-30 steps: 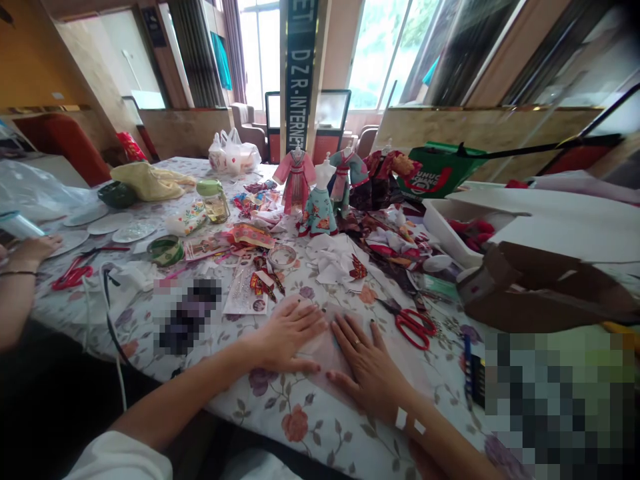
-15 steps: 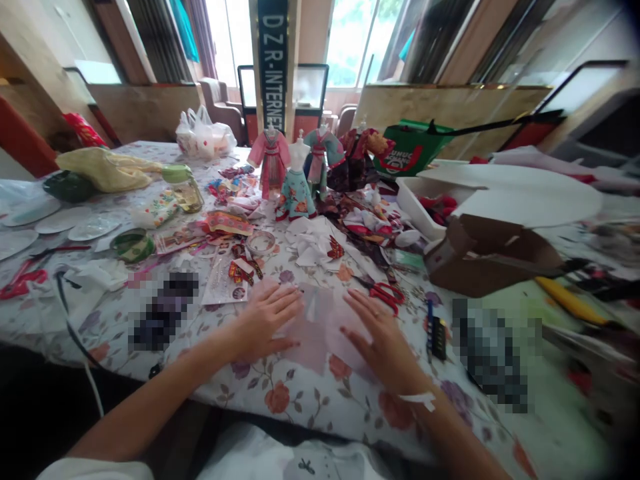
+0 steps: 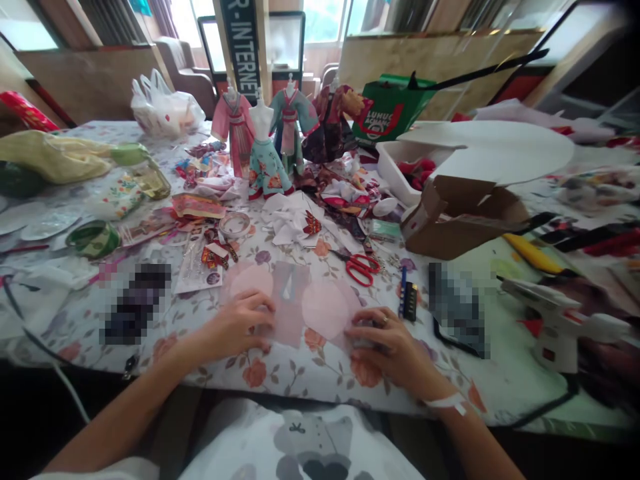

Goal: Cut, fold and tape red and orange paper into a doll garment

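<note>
A sheer pale pink fabric piece (image 3: 325,310) lies flat on the flowered tablecloth, with lighter rounded shapes at its left and right and a greyish strip in the middle. My left hand (image 3: 243,321) rests over its left part, fingers bent and thumb apart. At the right edge of the fabric is my right hand (image 3: 387,337), its fingers curled but spread, a ring on one. What lies beneath the right fingertips is hidden. Red-handled scissors (image 3: 363,269) lie beyond the fabric, and white scraps (image 3: 287,220) are heaped farther back.
Doll forms in small robes (image 3: 233,133) stand at the back. A brown cardboard box (image 3: 453,227) and a white glue gun (image 3: 555,320) are on the right. Tape rolls (image 3: 93,239), a plastic bag (image 3: 165,110) and a jar (image 3: 150,177) occupy the left.
My right hand has drawn back from the fabric to its right edge, uncovering the rounded shape there. My left hand has slid nearer to me, its fingers more bent. The camera view has shifted.
</note>
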`<state>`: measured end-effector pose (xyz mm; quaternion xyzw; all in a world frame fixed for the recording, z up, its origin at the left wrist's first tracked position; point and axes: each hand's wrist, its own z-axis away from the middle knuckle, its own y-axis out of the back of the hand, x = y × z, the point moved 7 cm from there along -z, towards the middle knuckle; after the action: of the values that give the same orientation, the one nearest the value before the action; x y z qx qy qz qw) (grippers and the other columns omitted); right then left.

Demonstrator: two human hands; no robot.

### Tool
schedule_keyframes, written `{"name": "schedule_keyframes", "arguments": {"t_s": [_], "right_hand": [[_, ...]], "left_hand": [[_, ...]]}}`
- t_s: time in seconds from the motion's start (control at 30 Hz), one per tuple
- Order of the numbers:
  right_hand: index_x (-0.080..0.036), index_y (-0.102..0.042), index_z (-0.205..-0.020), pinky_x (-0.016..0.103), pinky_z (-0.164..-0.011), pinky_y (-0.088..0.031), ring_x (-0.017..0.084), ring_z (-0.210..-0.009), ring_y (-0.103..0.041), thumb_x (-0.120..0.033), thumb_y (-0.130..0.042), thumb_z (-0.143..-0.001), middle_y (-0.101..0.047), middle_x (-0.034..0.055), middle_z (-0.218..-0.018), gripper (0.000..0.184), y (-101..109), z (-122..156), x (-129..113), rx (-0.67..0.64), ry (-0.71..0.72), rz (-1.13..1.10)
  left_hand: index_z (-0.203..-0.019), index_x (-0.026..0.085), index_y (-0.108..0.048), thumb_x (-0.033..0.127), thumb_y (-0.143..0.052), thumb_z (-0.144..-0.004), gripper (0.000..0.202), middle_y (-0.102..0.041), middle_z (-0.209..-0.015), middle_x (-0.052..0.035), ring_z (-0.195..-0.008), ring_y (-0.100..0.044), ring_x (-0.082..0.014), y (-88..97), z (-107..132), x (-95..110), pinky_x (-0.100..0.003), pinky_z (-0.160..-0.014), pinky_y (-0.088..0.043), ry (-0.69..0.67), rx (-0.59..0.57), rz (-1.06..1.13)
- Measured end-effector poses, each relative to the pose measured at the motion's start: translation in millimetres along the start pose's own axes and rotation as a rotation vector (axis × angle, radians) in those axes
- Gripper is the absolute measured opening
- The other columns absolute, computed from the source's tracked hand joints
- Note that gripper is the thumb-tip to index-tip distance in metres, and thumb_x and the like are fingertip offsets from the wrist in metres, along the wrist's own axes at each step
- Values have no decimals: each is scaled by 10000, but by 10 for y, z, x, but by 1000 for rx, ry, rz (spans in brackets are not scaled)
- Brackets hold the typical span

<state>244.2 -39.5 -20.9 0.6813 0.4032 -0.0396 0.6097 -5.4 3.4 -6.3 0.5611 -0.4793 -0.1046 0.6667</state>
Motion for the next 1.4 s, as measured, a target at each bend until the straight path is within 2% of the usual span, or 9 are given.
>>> {"name": "schedule_keyframes", "arguments": {"t_s": [0.17,0.33,0.57,0.7,0.9,1.07,1.17,1.27,1.4], "right_hand": [[-269,-751,-894,380,-783,-492,220,-901,-554,-325,-532,-890,-637,85,-978,226,-20,-50,-2,71,2,-38],[-237,-730,-851,350,-781,-485,202,-862,-571,-303,-484,-914,-660,74,-922,262,14,-89,-42,98,-39,-73],[-181,-658,-791,261,-569,-459,166,-616,-592,-395,-408,-923,-650,33,-678,355,47,-289,156,119,-314,-52],[-183,-660,-772,265,-586,-434,180,-637,-596,-405,-374,-935,-651,49,-678,397,-26,-330,185,133,-363,108],[-176,-653,-776,276,-611,-405,193,-669,-594,-388,-342,-955,-642,67,-679,417,14,-269,120,279,-380,305],[-180,-617,-745,292,-654,-390,206,-722,-572,-348,-346,-957,-633,73,-711,383,5,-262,72,275,-338,388],[-185,-593,-709,293,-631,-367,205,-699,-554,-345,-353,-958,-609,66,-680,381,-3,-264,72,273,-358,457],[-185,-589,-710,290,-613,-366,203,-683,-554,-349,-366,-956,-605,64,-669,370,-9,-264,82,265,-369,491],[-178,-613,-807,317,-679,-429,219,-749,-579,-333,-417,-940,-642,78,-756,284,59,-210,38,351,-347,453]], "left_hand": [[-815,204,-699,287,-556,-864,173,-619,-982,-56,-974,-529,-178,-91,-24,-16,-310,-902,-418,-6,10,84],[-816,173,-671,272,-530,-874,182,-647,-921,-63,-916,-565,-173,7,-154,-30,-294,-860,-433,77,13,311],[-803,142,-612,311,-548,-819,182,-621,-720,-15,-662,-564,-132,-33,-489,-415,-231,-615,-434,332,-43,569],[-840,155,-631,306,-527,-824,184,-631,-699,1,-637,-564,-132,-35,-625,-524,-224,-581,-410,394,39,393],[-977,180,-639,298,-514,-867,204,-668,-765,-9,-683,-605,-154,123,-622,-343,-270,-702,-473,309,164,8],[-1059,157,-620,190,-404,-918,261,-651,-1079,-119,-1041,-582,-227,71,-460,204,-390,-922,-450,-68,372,-341],[-1244,153,-514,344,-399,-937,379,-591,-1250,-109,-1228,-474,-214,-259,-395,507,-388,-1051,-355,-311,176,-285],[-1418,131,-296,611,-367,-861,738,-381,-1448,-127,-1367,-275,-258,-491,-396,461,-451,-1135,-168,-229,-34,-291],[-1463,181,-176,693,-318,-819,835,-235,-1518,-90,-1404,-156,-277,-585,-385,302,-482,-1132,-56,-145,-154,-291]]}}
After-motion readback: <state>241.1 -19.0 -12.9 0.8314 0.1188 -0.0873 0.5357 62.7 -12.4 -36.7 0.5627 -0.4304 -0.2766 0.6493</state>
